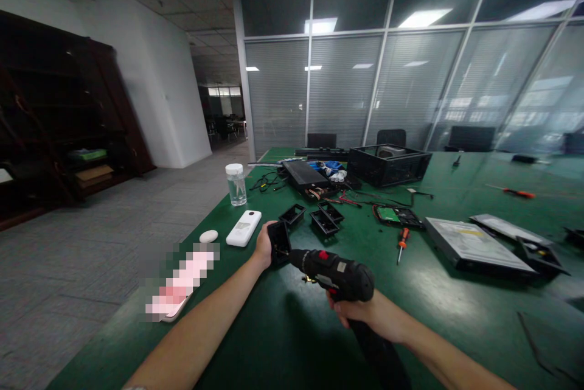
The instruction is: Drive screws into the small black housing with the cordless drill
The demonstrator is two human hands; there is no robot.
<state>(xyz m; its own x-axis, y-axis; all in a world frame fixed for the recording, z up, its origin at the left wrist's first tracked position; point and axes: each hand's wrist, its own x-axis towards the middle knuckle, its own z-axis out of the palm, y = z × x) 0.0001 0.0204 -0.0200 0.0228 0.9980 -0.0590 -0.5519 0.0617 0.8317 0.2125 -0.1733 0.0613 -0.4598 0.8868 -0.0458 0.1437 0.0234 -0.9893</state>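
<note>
My right hand (365, 312) is wrapped round the grip of a black cordless drill (340, 272) with red buttons. Its chuck end points left, at a small black plastic frame (278, 243). That frame is held tilted in my left hand (264, 246), whose fingers are mostly hidden behind it. The drill's tip meets or nearly meets the frame's lower right side; I cannot tell whether they touch. Just beyond lie more black plastic frames, one (292, 215) near my left hand and two (325, 221) further right.
A white power bank (244, 228), a clear jar (236, 186) and a phone stand along the left edge. Further back are a black computer case (387, 166) and cables. To the right lie an orange screwdriver (403, 243), a hard drive (396, 216) and a metal disc drive (474, 247).
</note>
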